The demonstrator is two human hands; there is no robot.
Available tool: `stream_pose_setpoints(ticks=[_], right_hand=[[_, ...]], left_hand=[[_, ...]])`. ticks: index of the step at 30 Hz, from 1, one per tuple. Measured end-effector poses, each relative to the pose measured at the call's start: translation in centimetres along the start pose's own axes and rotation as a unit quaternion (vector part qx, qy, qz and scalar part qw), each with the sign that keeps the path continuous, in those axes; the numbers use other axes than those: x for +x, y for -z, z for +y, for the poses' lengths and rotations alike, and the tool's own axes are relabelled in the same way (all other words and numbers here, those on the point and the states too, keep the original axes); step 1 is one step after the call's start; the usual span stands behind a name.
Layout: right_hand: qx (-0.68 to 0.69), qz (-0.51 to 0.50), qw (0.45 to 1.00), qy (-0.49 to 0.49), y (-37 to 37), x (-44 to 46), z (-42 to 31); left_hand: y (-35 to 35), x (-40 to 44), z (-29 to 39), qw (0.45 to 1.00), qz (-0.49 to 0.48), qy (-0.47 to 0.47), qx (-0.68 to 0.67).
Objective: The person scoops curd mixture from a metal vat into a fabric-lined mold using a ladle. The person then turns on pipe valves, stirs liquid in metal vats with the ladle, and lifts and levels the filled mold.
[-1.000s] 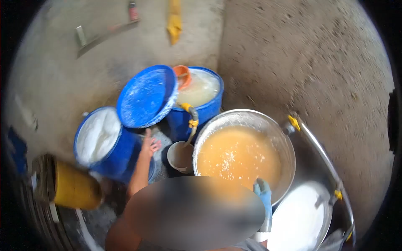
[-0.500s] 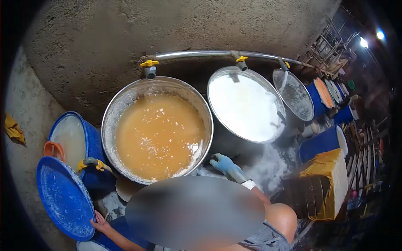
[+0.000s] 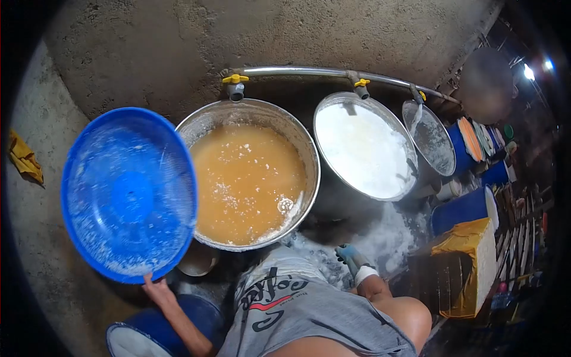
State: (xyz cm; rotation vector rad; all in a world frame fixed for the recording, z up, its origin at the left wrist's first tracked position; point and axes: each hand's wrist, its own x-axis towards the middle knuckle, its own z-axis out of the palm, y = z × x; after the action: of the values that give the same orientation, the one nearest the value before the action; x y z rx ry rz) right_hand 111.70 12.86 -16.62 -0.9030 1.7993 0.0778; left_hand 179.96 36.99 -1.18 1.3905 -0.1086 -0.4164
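My left hand (image 3: 157, 290) grips the lower rim of a large blue basket (image 3: 132, 199), whose inside is dusted with white residue. The basket is raised and tilted, its right edge overlapping the left side of a big metal vat (image 3: 314, 196) in view. Cloudy orange-brown liquid (image 3: 247, 178) with white bits floating on it fills the vat. My right hand (image 3: 351, 256), in a light blue glove, hangs low to the right of the vat. Its fingers look curled, but whether they hold anything is too small to tell.
A metal pipe (image 3: 291, 71) with yellow-handled valves runs along the wall. Right of the vat stand a vat of white liquid (image 3: 363, 149) and a smaller metal one (image 3: 428, 137). A blue drum (image 3: 196, 318) is lower left, a yellow-covered block (image 3: 476, 256) right. A person stands far right.
The blue basket has been lifted up and rightward in my left hand, from beside the drums to the vat's left edge. My gloved right hand has moved down, and the view has swung right.
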Motion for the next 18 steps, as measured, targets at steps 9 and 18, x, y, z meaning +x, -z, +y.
stream_pose_setpoints(ticks=[9, 18], right_hand=[[0.093, 0.068, 0.991, 0.065, 0.0, -1.8, 5.2], [0.227, 0.126, 0.959, -0.116, -0.4, 0.9, 13.7]], left_hand=[[-18.2, -1.9, -6.3, 0.981, -0.064, 0.182, 0.016], [-19.1, 6.2, -18.3, 0.944, -0.267, 0.174, 0.083]])
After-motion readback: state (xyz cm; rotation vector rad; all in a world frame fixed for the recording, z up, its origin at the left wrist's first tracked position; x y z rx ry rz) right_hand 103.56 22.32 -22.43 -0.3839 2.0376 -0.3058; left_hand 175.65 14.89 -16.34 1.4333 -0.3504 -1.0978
